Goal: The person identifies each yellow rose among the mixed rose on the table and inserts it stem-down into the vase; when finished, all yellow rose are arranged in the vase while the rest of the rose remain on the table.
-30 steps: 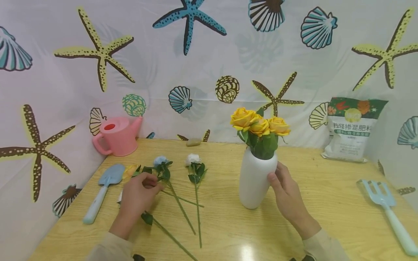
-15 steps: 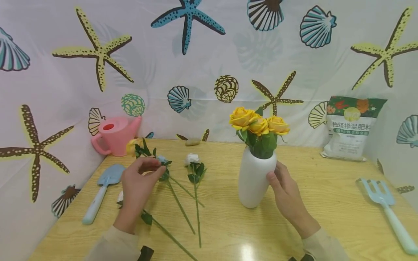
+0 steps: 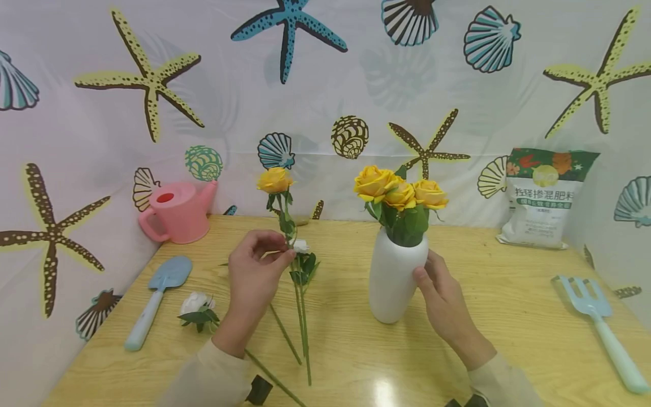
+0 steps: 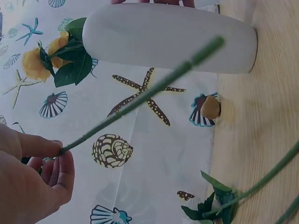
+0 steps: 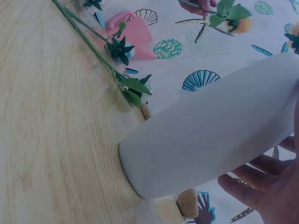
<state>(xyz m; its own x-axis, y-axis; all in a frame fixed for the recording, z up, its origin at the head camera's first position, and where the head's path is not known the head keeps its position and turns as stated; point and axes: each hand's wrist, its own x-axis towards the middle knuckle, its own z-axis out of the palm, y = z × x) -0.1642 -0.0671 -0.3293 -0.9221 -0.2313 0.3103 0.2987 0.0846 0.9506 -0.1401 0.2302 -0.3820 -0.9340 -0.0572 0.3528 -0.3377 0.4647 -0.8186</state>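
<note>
Raised above the table, a yellow rose [image 3: 274,180] is pinched by its green stem between the thumb and fingers of my left hand [image 3: 254,271]. In the left wrist view its bare stem [image 4: 135,103] slants toward the vase. My right hand [image 3: 447,299] grips the side of a white vase [image 3: 394,277], thumb in front and fingers behind. Several yellow roses [image 3: 399,195] with dark green leaves fill the vase's mouth. A white rose [image 3: 195,303] lies left of my left forearm. Another white rose [image 3: 301,246] and, in the right wrist view, a blue rose [image 5: 125,50] lie beyond.
At the left lie a blue trowel [image 3: 160,299] and, farther back, a pink watering can [image 3: 180,212]. A fertilizer bag [image 3: 541,206] stands back right; a blue hand fork [image 3: 600,322] lies near the right edge. Stones [image 5: 188,203] sit along the patterned cloth [image 3: 315,102].
My left hand has lifted the yellow rose from among the flowers at left and carried it right, toward the vase. My right hand and the vase have stayed in place.
</note>
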